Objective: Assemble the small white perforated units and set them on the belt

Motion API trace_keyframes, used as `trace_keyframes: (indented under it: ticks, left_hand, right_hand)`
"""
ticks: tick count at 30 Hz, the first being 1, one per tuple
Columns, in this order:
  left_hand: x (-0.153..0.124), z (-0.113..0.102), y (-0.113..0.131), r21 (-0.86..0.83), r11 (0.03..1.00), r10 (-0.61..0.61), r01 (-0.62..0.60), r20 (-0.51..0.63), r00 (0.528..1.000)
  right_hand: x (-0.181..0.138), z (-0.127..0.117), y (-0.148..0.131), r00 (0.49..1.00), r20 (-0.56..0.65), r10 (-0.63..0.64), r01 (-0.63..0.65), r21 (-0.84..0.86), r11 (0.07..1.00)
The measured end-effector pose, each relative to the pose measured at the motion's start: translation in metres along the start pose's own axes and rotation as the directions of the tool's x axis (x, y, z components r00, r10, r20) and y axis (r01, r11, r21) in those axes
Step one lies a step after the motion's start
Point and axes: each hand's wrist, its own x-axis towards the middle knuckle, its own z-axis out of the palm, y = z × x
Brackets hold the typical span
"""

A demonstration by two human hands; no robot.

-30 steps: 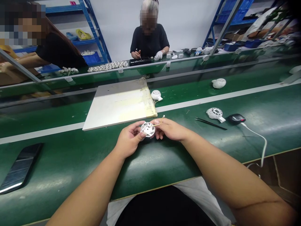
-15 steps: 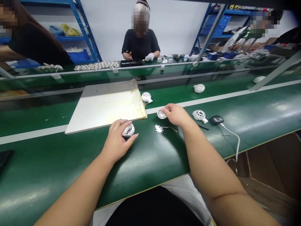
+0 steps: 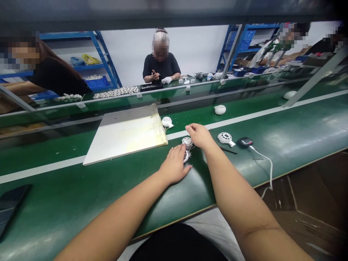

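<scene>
My left hand (image 3: 174, 165) lies palm down on the green belt (image 3: 81, 188), its fingers closed over a white round fan part (image 3: 186, 156) that is mostly hidden beneath them. Only a toothed white edge of that part shows. Just beyond it, my right hand (image 3: 199, 135) pinches a second small white round part (image 3: 187, 141) with fingertips and thumb, right above the belt. The two parts sit almost touching each other.
A white board (image 3: 122, 134) lies left of my hands, a white fan shell (image 3: 166, 121) at its corner. Another shell (image 3: 220, 109), a white grille (image 3: 225, 137), tweezers (image 3: 228, 150) and a black device with white cable (image 3: 245, 142) lie to the right. A phone (image 3: 11, 204) lies far left. People work across the belt.
My left hand has slid right with its white part, to the toothed piece on the belt. My right hand has brought its round part nearer. The view has tilted up.
</scene>
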Motion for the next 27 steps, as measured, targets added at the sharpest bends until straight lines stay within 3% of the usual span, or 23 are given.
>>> trace_keyframes:
  ticks: [4, 8, 12, 14, 16, 19, 23, 27]
  left_hand:
    - [0.026, 0.015, 0.015, -0.050, 0.998, 0.032, -0.031, 0.032, 0.999]
    - [0.038, 0.016, 0.025, -0.124, 0.985, 0.127, -0.119, 0.056, 0.990]
    - [0.053, -0.008, -0.002, -0.155, 0.944, 0.284, -0.292, -0.068, 0.956]
    - [0.074, -0.027, -0.028, -0.060, 0.976, 0.197, -0.211, -0.180, 0.964]
    - [0.102, -0.046, -0.056, 0.078, 0.997, -0.006, 0.027, -0.262, 0.965]
    - [0.144, -0.065, -0.090, 0.158, 0.938, -0.268, 0.309, -0.237, 0.934]
    - [0.168, -0.078, -0.110, 0.064, 0.939, -0.323, 0.339, -0.178, 0.929]
    - [0.132, -0.092, -0.102, -0.087, 0.947, -0.321, 0.309, -0.293, 0.901]
  right_hand:
    - [0.000, -0.005, 0.000, 0.995, -0.083, 0.057, -0.053, 0.048, 0.997]
    - [-0.001, -0.010, 0.004, 0.986, -0.158, 0.043, -0.048, -0.029, 0.998]
    - [-0.002, -0.012, 0.007, 0.926, -0.358, -0.118, 0.085, -0.104, 0.991]
    - [-0.003, -0.012, 0.005, 0.864, -0.467, -0.187, 0.159, -0.100, 0.982]
    - [-0.006, -0.011, 0.000, 0.816, -0.514, -0.265, 0.263, -0.077, 0.962]
    - [-0.012, -0.006, -0.010, 0.784, -0.484, -0.388, 0.424, -0.039, 0.905]
    - [-0.018, 0.001, -0.017, 0.764, -0.447, -0.465, 0.527, 0.016, 0.850]
    - [-0.022, 0.004, -0.020, 0.788, -0.453, -0.417, 0.526, 0.142, 0.839]
